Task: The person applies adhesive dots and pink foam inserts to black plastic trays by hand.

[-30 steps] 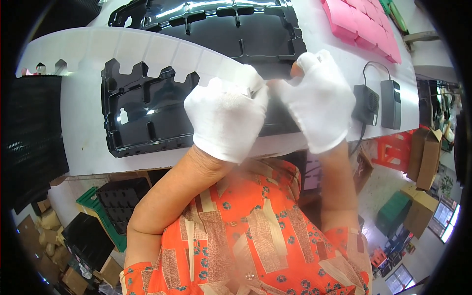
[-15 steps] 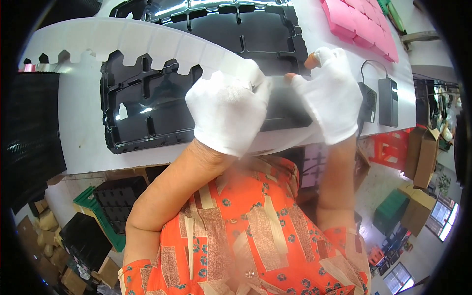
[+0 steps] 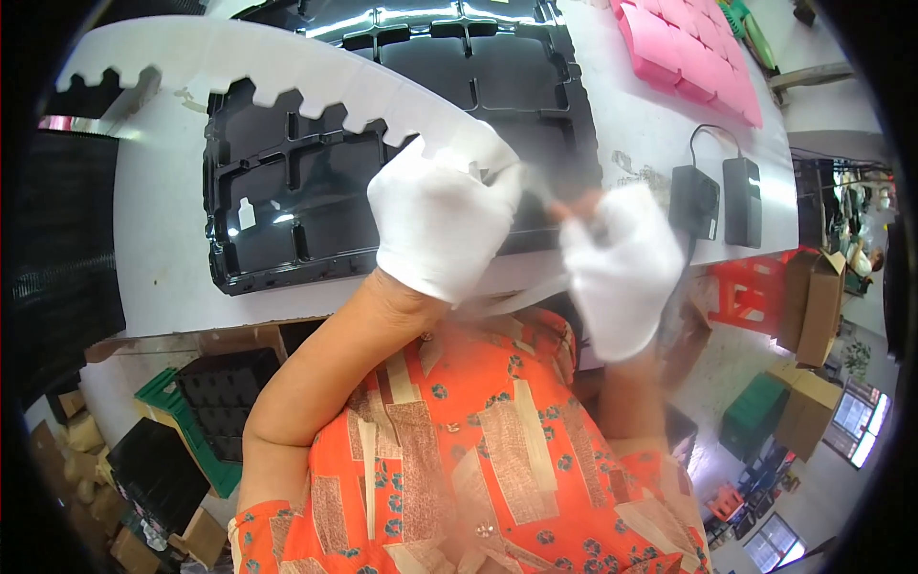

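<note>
My left hand (image 3: 445, 220), in a white glove, is closed around one end of a long, translucent white strip (image 3: 258, 62) with notches along its lower edge. The strip arches away to the far left, above black moulded plastic trays (image 3: 335, 206). A small white bottle-shaped piece (image 3: 248, 212) shows on the nearer tray. My right hand (image 3: 622, 268), also gloved but with bare fingertips, is just right of the left one. Its fingers are smeared by motion, and what they hold, if anything, cannot be made out. A pale, thin band (image 3: 526, 295) shows below the hands.
Pink moulded trays (image 3: 688, 57) lie at the far right of the white table (image 3: 163, 277). Two black boxes joined by a cable, one nearer (image 3: 695, 196) and one farther right (image 3: 741, 201), sit there too. Black ribbed material (image 3: 67, 230) stands left; a red stool (image 3: 751, 297) is beyond the table's right edge.
My right hand has moved down toward me, its fingers now lower beside the left hand. The far part of the strip has risen slightly; my left hand keeps its grip.
</note>
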The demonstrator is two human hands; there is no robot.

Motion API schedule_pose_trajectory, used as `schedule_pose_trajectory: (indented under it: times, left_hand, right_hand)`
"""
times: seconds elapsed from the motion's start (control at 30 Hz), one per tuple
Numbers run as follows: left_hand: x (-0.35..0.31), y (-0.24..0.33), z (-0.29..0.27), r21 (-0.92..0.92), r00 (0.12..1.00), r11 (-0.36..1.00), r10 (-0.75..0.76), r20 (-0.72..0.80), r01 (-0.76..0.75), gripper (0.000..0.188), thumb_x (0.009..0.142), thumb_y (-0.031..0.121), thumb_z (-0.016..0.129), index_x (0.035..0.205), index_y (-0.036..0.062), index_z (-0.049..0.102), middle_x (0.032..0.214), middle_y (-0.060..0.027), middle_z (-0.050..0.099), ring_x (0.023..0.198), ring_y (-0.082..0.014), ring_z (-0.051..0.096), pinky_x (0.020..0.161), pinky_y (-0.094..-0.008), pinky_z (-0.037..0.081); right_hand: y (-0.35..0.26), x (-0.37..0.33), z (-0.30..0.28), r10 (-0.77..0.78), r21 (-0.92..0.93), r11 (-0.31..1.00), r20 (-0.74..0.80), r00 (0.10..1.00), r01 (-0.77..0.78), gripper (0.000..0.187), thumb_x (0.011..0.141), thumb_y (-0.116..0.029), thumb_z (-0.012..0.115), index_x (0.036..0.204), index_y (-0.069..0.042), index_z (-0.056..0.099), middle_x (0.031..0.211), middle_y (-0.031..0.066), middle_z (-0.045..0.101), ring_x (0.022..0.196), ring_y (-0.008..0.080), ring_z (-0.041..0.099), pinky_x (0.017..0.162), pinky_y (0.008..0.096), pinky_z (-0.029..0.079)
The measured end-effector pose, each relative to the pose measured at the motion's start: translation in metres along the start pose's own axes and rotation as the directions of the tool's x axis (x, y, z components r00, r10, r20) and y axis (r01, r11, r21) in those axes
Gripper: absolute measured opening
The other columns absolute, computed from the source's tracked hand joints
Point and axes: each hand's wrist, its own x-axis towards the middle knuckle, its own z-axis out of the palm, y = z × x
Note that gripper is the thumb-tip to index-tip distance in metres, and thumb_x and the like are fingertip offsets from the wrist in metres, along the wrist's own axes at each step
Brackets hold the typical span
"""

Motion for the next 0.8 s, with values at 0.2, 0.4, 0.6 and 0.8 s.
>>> schedule_pose_trajectory:
  times: [0.2,0.4,0.6,0.8]
  left_hand:
    - [-0.002,-0.001,-0.061,-0.409,0.991,0.906,-0.070,0.117,0.112,0.011,0.084,0.003,0.071,0.092,0.0060,0.078,0.090,-0.0087,0.075,0.076,-0.0203,0.073,0.069,-0.0292,0.056]
    - [-0.050,-0.049,-0.152,-0.858,0.935,0.375,-0.192,0.298,0.351,0.009,0.089,0.013,0.070,0.088,0.0066,0.064,0.095,-0.0051,0.057,0.086,-0.0164,0.055,0.070,-0.0289,0.046]
    - [-0.160,-0.193,-0.304,-0.773,0.926,0.582,-0.377,0.020,0.254,0.032,0.089,0.033,0.073,0.092,0.0013,0.070,0.112,-0.0166,0.068,0.093,-0.0278,0.066,0.076,-0.0378,0.054]
    - [-0.275,-0.334,-0.433,0.647,0.689,0.327,-0.574,-0.443,0.689,0.023,0.083,0.011,0.056,0.092,0.0022,0.075,0.089,-0.0160,0.076,0.082,-0.0286,0.072,0.077,-0.0372,0.056]
  right_hand:
    - [-0.045,-0.038,-0.013,0.043,0.266,0.962,0.062,0.997,-0.058,0.030,0.067,0.007,0.077,0.091,-0.011,0.070,0.076,0.0049,0.063,0.068,0.0249,0.061,0.059,0.0352,0.050]
    - [-0.069,-0.022,-0.010,-0.343,0.765,0.619,0.469,0.814,-0.179,0.064,0.064,0.000,0.079,0.125,-0.002,0.063,0.122,0.0179,0.064,0.105,0.0351,0.067,0.089,0.0377,0.055]
    - [-0.084,-0.033,0.006,-0.360,0.729,0.662,0.513,0.780,-0.174,0.057,0.074,-0.019,0.086,0.125,-0.004,0.065,0.128,0.0179,0.064,0.112,0.0344,0.066,0.094,0.0385,0.054]
    - [-0.105,-0.022,0.018,-0.344,0.681,0.720,0.521,0.781,-0.137,0.041,0.073,0.000,0.082,0.112,-0.001,0.070,0.116,0.0153,0.069,0.101,0.0311,0.069,0.087,0.0342,0.055]
